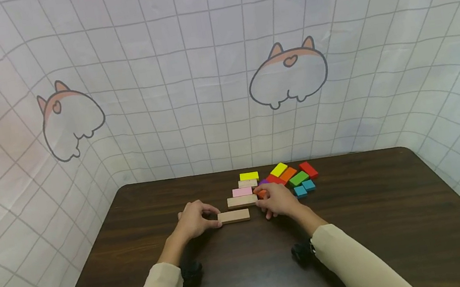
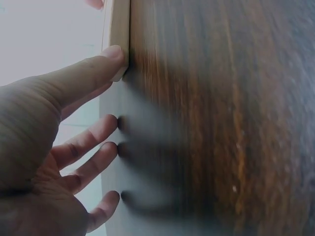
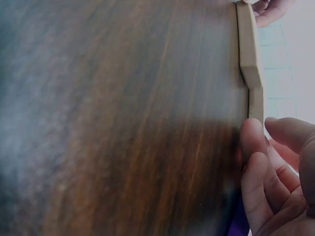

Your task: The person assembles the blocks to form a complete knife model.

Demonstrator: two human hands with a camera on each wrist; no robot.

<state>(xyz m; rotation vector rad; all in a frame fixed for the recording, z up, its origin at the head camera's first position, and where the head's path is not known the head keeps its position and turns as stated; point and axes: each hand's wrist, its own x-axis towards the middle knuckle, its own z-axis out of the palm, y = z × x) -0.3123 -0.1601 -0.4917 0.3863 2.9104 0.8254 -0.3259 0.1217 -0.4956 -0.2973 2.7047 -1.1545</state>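
Observation:
My left hand point(image 1: 194, 220) is at the left end of the nearest plain wooden block point(image 1: 234, 216), pinching it between thumb and index finger. In the left wrist view the thumb presses that block's end point(image 2: 118, 29), while the other fingers spread beside it over the tabletop. Just behind lies a second plain wooden block point(image 1: 241, 202), shifted a little to the right. My right hand point(image 1: 280, 199) holds its right end, thumb in front and index finger behind. The right wrist view has this hand's fingers point(image 3: 253, 137) curled at the end of the wooden block point(image 3: 256, 101).
Behind the two blocks lie a pink block point(image 1: 242, 191), a pale wooden one point(image 1: 247, 183) and a yellow one point(image 1: 249, 176). Right of them are several coloured blocks, among them green point(image 1: 299, 178), red point(image 1: 308, 170) and blue point(image 1: 300, 192). A white gridded curtain point(image 1: 221, 89) borders the dark table point(image 1: 382, 219).

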